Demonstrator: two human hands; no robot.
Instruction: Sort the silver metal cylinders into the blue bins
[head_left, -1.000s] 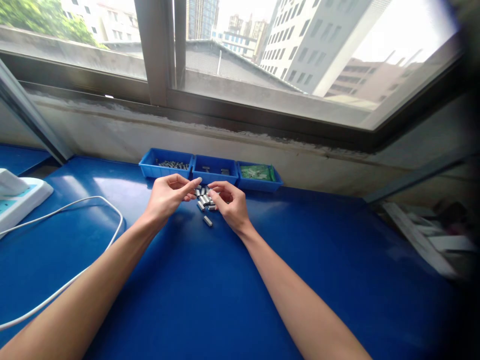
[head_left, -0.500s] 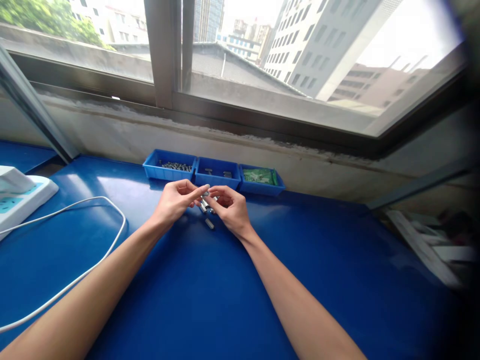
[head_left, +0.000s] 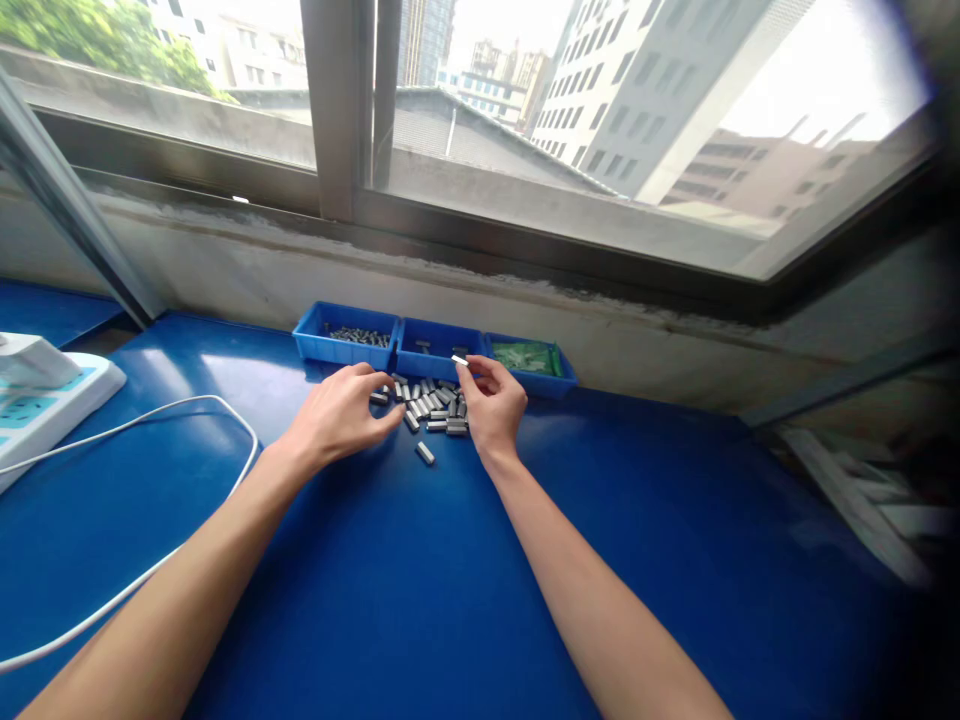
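Between the thumb and fingertips of my right hand (head_left: 495, 405) is a short metal standoff (head_left: 460, 360), raised close to the front wall of the middle blue bin (head_left: 441, 365). My left hand (head_left: 341, 415) is open, thumb and fingers apart, at the left side of a loose pile of metal standoffs (head_left: 425, 403). Part of that pile is hidden behind my right hand. One single standoff (head_left: 425, 453) lies on the blue table in front of the others. A few similar pieces are in the middle bin.
The left blue bin (head_left: 341, 348) contains many small metal parts, perhaps screws. Green bags (head_left: 527, 357) fill the right bin. A white power strip (head_left: 56, 400) and white cable (head_left: 251, 440) are on the left of the blue table (head_left: 420, 590). Behind stands a window wall.
My hands have parted: the left has moved left and opened, the right has gone right with the standoff. The pile between them now shows.
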